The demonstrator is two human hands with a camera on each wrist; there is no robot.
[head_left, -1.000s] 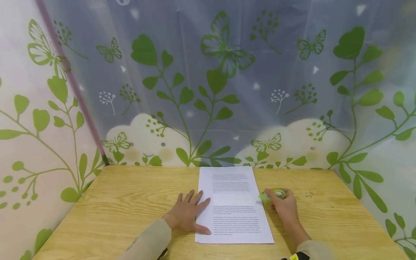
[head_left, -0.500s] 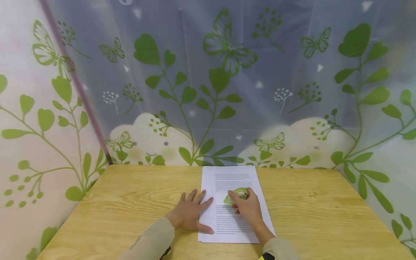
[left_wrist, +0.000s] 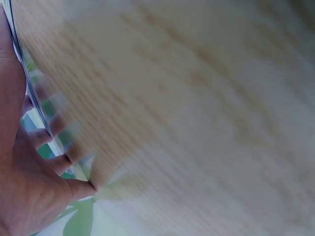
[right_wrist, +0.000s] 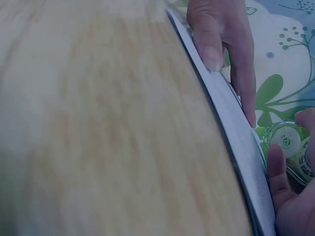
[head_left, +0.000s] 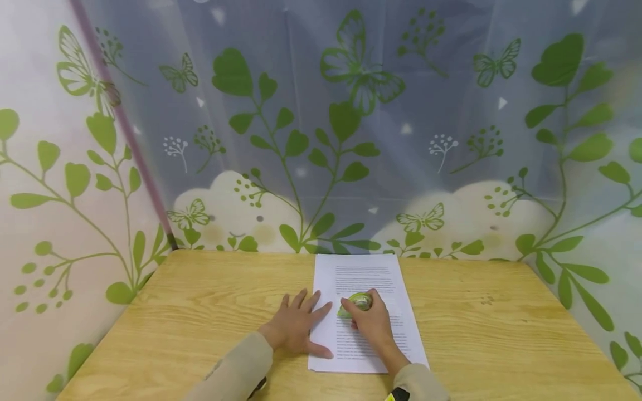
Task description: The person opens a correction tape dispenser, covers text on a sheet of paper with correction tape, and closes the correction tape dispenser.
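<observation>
Printed paper sheets [head_left: 325,273] lie on the wooden table. My left hand [head_left: 296,326] is spread flat over their left edge, with the thumb resting on the page. In my right hand [head_left: 373,323] I grip a green, see-through correction tape [head_left: 360,301], its tip down at the left end of a whited-out band midway down the print. Part of that band is hidden behind the right hand. The right wrist view shows the round spools inside the correction tape [right_wrist: 286,140], with right-hand fingers [right_wrist: 276,164] beside them. In the left wrist view, the left hand [left_wrist: 34,187] is by the paper's edge.
The wooden table [head_left: 210,295] extends to both sides of the sheets. A patterned curtain [head_left: 281,139] with green leaves and butterflies stands right behind its far edge, with more of it at left and right.
My right hand has carried the correction tape from beyond the paper's right edge leftward onto the page, toward the left end of the print. My left hand stays on the paper.
</observation>
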